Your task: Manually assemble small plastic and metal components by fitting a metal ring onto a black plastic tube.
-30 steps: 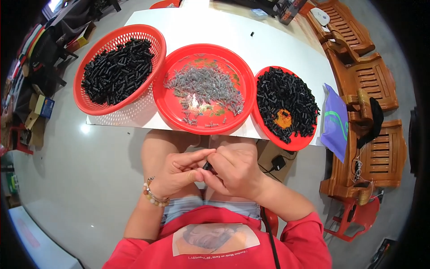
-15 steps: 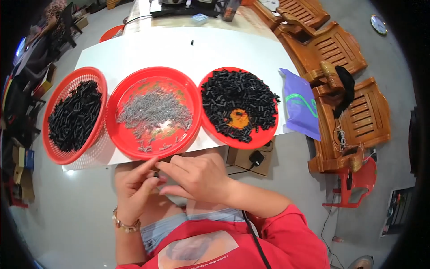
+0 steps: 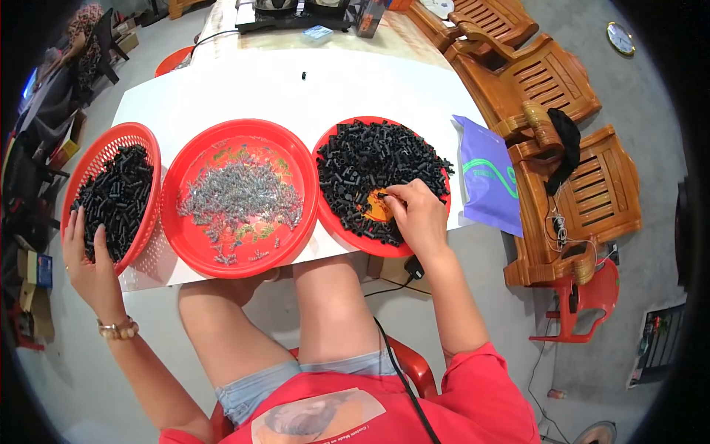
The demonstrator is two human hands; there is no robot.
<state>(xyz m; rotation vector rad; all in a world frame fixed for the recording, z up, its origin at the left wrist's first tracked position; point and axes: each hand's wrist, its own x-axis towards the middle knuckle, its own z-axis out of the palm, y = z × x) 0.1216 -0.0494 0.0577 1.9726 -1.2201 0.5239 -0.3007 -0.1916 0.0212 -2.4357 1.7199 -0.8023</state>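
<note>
- Left hand [image 3: 87, 263]: I see it at the near rim of the red mesh basket [image 3: 148, 159], fingers spread wide and resting on the load, closed on nothing.
- Black tube pieces [image 3: 112, 198]: a deep heap in that basket, short dark cylinders lying every way.
- Red middle tray [image 3: 292, 214]: shallow and round, just beside the basket, holding a thin scatter of small silver metal parts [image 3: 238, 198]; much of its red floor shows through.
- Red right tray [image 3: 333, 218]: touching the middle tray, piled with black plastic parts [image 3: 373, 152]; an orange patch [image 3: 377, 207] of its floor is bared near the front.
- Right hand [image 3: 418, 218]: lying on the front of the right tray, fingertips pinched narrow at the edge of the orange patch among the black parts; I cannot tell whether the grip has a piece in it.
- White surface [image 3: 244, 89]: carries all three containers; one stray black bit lies alone far back.
- Purple bag [image 3: 488, 177]: flat on the surface's right edge, apart from the trays.
- Wooden chairs [image 3: 584, 192]: on the floor beyond the surface's right edge.
- Progress, my judgement: the basket is well filled, yet the right tray is heaped and silver parts are plentiful, so a good deal of the work looks left.
</note>
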